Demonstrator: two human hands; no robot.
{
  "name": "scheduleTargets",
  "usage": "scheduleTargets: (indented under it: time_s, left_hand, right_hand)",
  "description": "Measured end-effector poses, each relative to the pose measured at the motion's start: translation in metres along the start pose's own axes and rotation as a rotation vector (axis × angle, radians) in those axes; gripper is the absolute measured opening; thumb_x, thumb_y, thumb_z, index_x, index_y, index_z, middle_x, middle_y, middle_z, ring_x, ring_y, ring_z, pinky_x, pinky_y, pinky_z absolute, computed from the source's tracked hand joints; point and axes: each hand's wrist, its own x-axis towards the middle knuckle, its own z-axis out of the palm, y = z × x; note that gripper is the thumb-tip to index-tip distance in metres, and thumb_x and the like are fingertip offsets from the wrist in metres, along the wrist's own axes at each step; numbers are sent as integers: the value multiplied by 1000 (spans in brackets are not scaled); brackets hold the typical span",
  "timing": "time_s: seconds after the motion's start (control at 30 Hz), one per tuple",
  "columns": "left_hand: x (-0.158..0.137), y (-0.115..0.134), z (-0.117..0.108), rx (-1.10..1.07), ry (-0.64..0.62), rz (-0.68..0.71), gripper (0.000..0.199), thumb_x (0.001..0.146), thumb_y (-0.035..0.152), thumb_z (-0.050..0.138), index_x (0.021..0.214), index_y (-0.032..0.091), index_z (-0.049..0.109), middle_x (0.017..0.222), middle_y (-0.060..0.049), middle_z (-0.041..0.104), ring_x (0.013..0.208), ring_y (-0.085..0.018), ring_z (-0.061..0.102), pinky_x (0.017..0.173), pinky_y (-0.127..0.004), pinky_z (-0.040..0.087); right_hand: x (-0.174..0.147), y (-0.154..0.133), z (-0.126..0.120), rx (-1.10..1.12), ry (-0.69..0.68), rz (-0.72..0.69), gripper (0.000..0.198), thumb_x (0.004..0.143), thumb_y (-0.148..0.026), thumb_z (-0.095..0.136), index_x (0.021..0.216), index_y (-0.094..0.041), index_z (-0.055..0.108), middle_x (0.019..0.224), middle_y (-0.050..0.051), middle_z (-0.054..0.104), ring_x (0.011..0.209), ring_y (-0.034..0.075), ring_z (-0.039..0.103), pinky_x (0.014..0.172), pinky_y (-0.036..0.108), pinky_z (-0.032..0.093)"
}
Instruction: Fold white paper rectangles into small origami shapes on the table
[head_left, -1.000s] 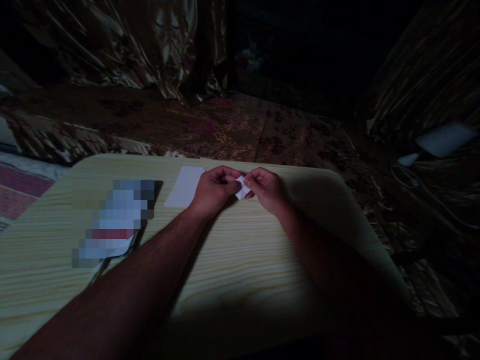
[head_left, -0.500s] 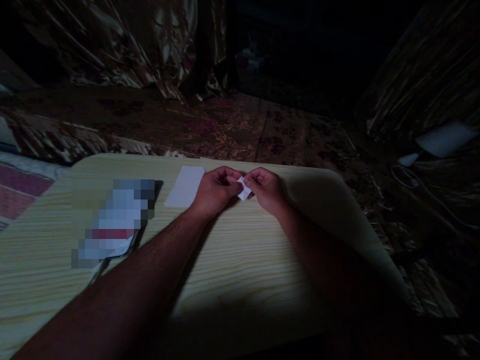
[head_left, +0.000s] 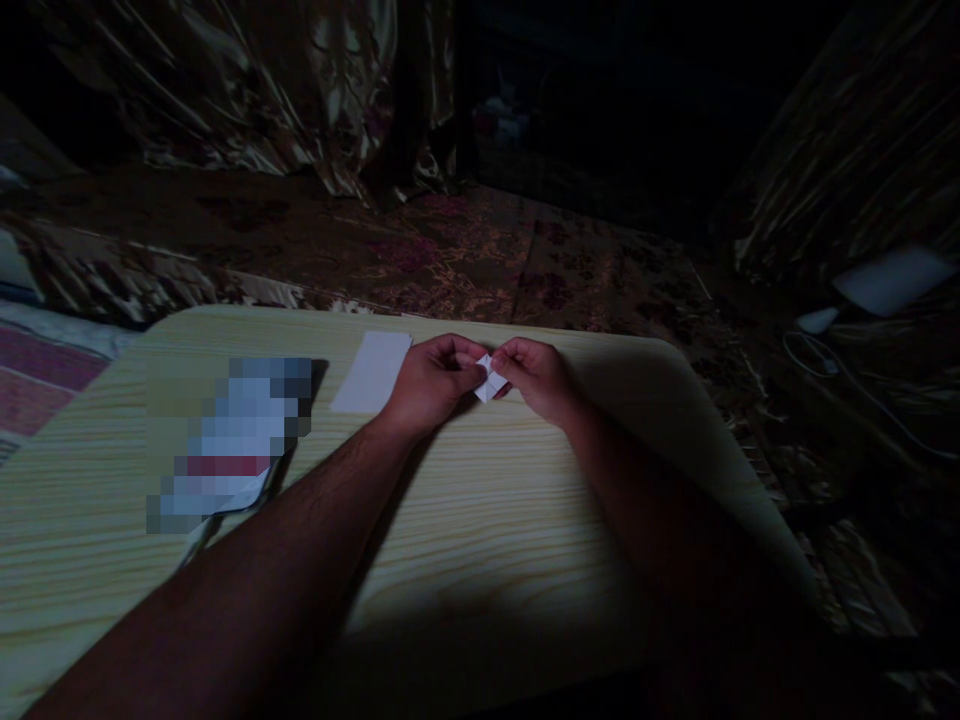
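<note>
A small piece of folded white paper (head_left: 489,386) is pinched between both hands near the far side of the table. My left hand (head_left: 439,378) grips its left side, thumb on top. From the right, my right hand (head_left: 534,374) pinches the upper right part between thumb and fingers. Creases and a pointed lower corner show on the paper; the fingers cover the rest. Just left of my left hand lies white paper (head_left: 370,370), flat on the wooden table (head_left: 480,540).
A blurred-out device with a cable (head_left: 196,540) lies at the table's left. Patterned cloth (head_left: 420,245) and curtains (head_left: 337,90) stand behind the table. On the right, a white object (head_left: 892,280) and a white cord (head_left: 885,400) rest beyond the edge.
My right hand has shifted very slightly right, and a bit more of the folded paper shows between the hands. My left hand is nearly unmoved.
</note>
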Motion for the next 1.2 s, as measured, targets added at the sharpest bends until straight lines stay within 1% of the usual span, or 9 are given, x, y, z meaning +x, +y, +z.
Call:
scheduleTargets:
  time_s: [0.13, 0.23, 0.33, 0.43, 0.57, 0.73, 0.87, 0.97, 1.2]
  left_hand:
    - [0, 1, -1, -9, -7, -18, 30, 61, 26, 77, 85, 12, 67, 70, -4, 69, 55, -13, 59, 54, -25, 46]
    - [1, 1, -2, -51, 1, -27, 29, 60, 25, 78, 85, 12, 68, 70, -4, 69, 55, -12, 59, 55, -25, 46]
    - [2, 2, -3, -94, -19, -40, 28, 59, 23, 79, 83, 12, 69, 72, -4, 69, 57, -13, 60, 57, -25, 47]
    - [2, 3, -3, -118, -44, -53, 28, 57, 22, 80, 82, 13, 69, 74, -4, 69, 59, -13, 61, 59, -26, 48]
    - [2, 3, -4, -89, -77, -58, 29, 58, 22, 80, 82, 12, 69, 74, -4, 69, 59, -13, 61, 59, -25, 48]
    - [2, 2, -4, -66, -98, -68, 30, 57, 23, 79, 83, 12, 69, 74, -6, 70, 60, -15, 62, 60, -27, 49]
    - [2, 1, -4, -55, -102, -42, 29, 59, 24, 78, 83, 12, 69, 75, -6, 70, 60, -14, 62, 59, -26, 47]
    - [1, 1, -3, -40, -74, -30, 30, 59, 26, 78, 84, 12, 69, 75, -5, 70, 59, -14, 61, 58, -26, 47]
    - [0, 1, -2, 13, -55, -10, 29, 61, 28, 77, 84, 13, 68, 72, -5, 69, 59, -14, 60, 57, -25, 46]
  right_hand:
    - [0, -3, -8, -2, -61, 2, 36, 69, -46, 74, 79, -14, 62, 70, 2, 66, 58, 13, 63, 52, 26, 57]
    - [-1, -7, -14, 9, -102, 6, 34, 66, -39, 77, 83, -14, 63, 78, 4, 68, 67, 15, 66, 55, 27, 59]
    - [-1, -10, -16, 15, -134, -19, 29, 66, -34, 77, 82, -14, 64, 77, 3, 67, 68, 15, 67, 57, 28, 60]
    - [-2, -11, -17, -2, -163, -35, 27, 69, -34, 76, 81, -14, 63, 75, 2, 66, 67, 14, 67, 59, 29, 61]
    - [-3, -13, -17, -26, -200, -35, 27, 71, -36, 74, 82, -14, 62, 76, 2, 65, 68, 14, 66, 58, 27, 60]
    - [-3, -11, -17, -43, -234, -3, 31, 73, -40, 72, 84, -14, 59, 73, 0, 63, 66, 12, 65, 57, 25, 59]
    - [-3, -9, -16, -50, -224, -2, 32, 75, -43, 69, 86, -15, 57, 74, 0, 62, 65, 12, 64, 55, 26, 58]
    - [-4, -10, -15, -81, -203, -9, 33, 75, -45, 69, 86, -16, 57, 75, 1, 62, 65, 13, 64, 54, 26, 57]
    - [-5, -8, -9, -86, -104, -34, 36, 73, -49, 68, 83, -17, 56, 75, 0, 62, 59, 11, 61, 47, 23, 54]
